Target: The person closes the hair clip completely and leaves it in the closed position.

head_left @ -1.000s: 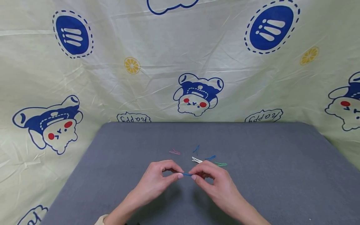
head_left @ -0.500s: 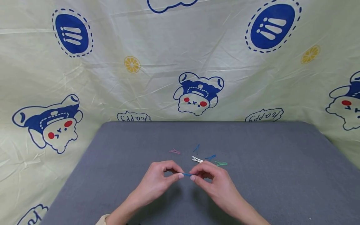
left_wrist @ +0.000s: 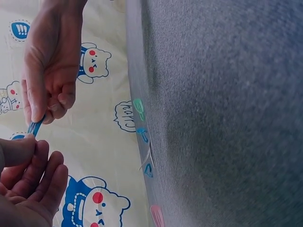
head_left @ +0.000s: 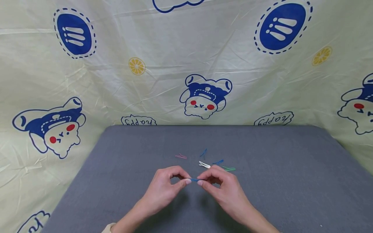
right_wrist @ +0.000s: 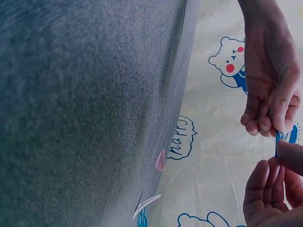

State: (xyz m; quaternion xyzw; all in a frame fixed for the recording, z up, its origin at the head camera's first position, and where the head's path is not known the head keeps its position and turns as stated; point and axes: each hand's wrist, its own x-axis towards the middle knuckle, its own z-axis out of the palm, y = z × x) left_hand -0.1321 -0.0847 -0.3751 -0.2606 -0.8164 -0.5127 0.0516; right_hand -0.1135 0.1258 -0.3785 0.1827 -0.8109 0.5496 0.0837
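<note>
Above the table, both hands pinch a small blue snap hair clip [head_left: 194, 180] between them. My left hand [head_left: 164, 186] holds one end between thumb and index finger. The other end sits between the thumb and fingers of my right hand [head_left: 222, 186]. In the left wrist view the blue hair clip [left_wrist: 34, 128] looks slim and slit lengthwise, its tips covered by fingers. Just beyond the hands lie a white hair clip [head_left: 204, 164], a green one partly beside the right hand, two more blue ones, and a pink hair clip [head_left: 181, 156] to the left.
The grey cloth-covered table [head_left: 131, 155] stretches to a straight back edge. A pale printed curtain [head_left: 163, 90] hangs behind it and along the sides. The farther blue hair clip [head_left: 203, 153] stands splayed open behind the white one; the green hair clip [head_left: 229, 169] is rightmost.
Hands and blue hair clip stay almost still, with only a slight shift of the fingertips to the right. The loose clips on the table have not moved.
</note>
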